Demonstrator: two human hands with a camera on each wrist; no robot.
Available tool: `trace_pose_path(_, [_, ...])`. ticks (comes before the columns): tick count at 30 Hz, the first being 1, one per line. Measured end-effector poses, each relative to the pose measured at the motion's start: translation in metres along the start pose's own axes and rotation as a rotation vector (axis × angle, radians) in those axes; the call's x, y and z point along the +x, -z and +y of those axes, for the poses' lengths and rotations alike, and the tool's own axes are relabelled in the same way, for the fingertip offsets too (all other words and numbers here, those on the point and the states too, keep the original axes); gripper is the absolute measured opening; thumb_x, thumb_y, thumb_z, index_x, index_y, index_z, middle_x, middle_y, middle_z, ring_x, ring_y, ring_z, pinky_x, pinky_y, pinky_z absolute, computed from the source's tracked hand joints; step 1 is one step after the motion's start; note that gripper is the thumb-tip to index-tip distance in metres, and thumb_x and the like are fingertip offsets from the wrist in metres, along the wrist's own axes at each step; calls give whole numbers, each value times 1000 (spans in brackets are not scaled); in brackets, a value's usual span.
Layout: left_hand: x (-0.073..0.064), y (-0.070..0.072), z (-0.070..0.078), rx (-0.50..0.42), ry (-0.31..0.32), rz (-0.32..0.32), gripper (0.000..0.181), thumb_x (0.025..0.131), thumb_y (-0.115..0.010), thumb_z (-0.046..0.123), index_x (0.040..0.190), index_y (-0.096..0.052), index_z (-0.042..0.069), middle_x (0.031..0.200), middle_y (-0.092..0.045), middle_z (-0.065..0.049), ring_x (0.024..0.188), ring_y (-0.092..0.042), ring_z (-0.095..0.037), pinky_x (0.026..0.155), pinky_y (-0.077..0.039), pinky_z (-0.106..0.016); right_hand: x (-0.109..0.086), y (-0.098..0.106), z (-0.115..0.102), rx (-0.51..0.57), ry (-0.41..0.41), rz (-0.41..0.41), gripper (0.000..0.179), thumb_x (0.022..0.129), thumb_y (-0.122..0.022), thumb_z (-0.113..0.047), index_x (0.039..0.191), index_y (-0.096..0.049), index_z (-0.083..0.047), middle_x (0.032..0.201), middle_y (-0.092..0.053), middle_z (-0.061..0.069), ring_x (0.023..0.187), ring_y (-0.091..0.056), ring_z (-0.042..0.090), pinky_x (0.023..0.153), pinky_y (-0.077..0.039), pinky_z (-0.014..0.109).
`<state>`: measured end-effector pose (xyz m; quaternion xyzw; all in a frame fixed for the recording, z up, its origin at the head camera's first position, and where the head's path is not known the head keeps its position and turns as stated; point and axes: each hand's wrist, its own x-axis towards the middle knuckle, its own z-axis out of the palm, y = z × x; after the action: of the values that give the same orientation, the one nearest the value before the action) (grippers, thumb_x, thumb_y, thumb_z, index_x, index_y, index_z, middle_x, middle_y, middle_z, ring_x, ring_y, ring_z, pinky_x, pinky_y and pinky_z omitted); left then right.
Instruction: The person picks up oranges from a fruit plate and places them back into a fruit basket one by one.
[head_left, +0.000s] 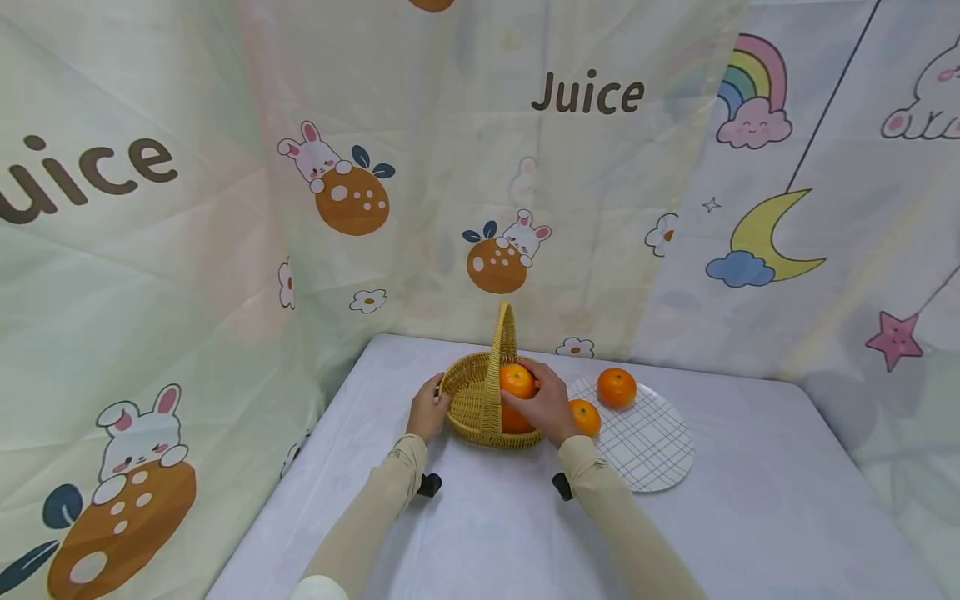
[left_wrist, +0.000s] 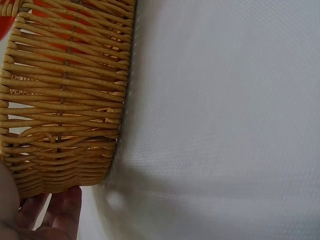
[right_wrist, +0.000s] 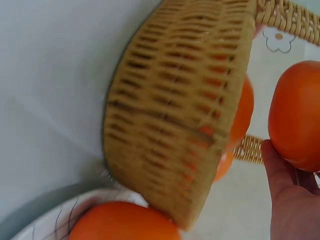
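Note:
A yellow-brown wicker basket (head_left: 467,398) with a tall arched handle stands on the table. My left hand (head_left: 430,410) grips its left end, the thumb at the rim and the fingers (left_wrist: 67,210) against the outer wall. Above the basket's right half, my right hand (head_left: 550,402) holds an orange (right_wrist: 297,117) between thumb and fingers. Beneath it, more oranges (right_wrist: 243,110) sit inside the basket, partly hidden by the woven wall and the right hand.
Right of the basket lies a round white plate (head_left: 660,450) with a grid pattern. It bears one orange (head_left: 617,388) toward the back and another orange (head_left: 584,417) close to the right wrist. Printed curtains (head_left: 450,325) hang behind the white-covered table (head_left: 487,525).

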<state>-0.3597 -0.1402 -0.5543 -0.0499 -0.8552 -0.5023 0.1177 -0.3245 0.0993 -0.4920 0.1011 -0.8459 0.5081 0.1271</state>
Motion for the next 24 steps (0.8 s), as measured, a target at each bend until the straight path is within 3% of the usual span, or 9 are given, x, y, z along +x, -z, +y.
trace_pose_path(5, [0, 1, -1, 3, -1, 9, 47, 96, -51, 5, 142, -46, -2, 134, -53, -22, 116, -56, -34, 94, -52, -43, 6, -10, -3, -25, 66, 32, 62, 78, -80, -30, 132, -58, -7, 129, -58, 4, 111, -55, 25, 93, -51, 48])
trace_pose_path(10, [1, 1, -4, 5, 8, 8, 48, 96, -51, 6, 142, -45, -2, 135, -53, -21, 116, -56, -34, 94, -51, -43, 9, -16, -5, -17, 47, 25, 62, 77, -81, -28, 132, -59, -7, 127, -59, 5, 110, -56, 25, 92, -52, 47])
trace_pose_path(18, [1, 1, -2, 7, -3, 2, 48, 94, -52, 3, 141, -46, -4, 135, -52, -24, 116, -55, -35, 97, -50, -45, 15, -25, -9, -54, -33, -72, 82, 69, -82, -55, 135, -57, -13, 126, -59, 2, 107, -57, 22, 91, -53, 43])
trace_pose_path(21, [1, 0, -3, 19, -6, 1, 48, 94, -52, 3, 141, -46, -5, 136, -52, -23, 117, -55, -34, 98, -49, -45, 19, -28, -7, -73, -31, -101, 83, 69, -81, -56, 134, -58, -10, 121, -62, 2, 103, -58, 21, 91, -53, 41])
trace_pose_path(24, [1, -1, -2, 15, -2, 1, 48, 94, -52, 3, 141, -46, -4, 136, -52, -23, 118, -54, -34, 99, -48, -46, 22, -30, -6, -80, 2, -140, 73, 72, -82, -51, 127, -61, -9, 113, -64, 2, 97, -59, 21, 88, -54, 41])
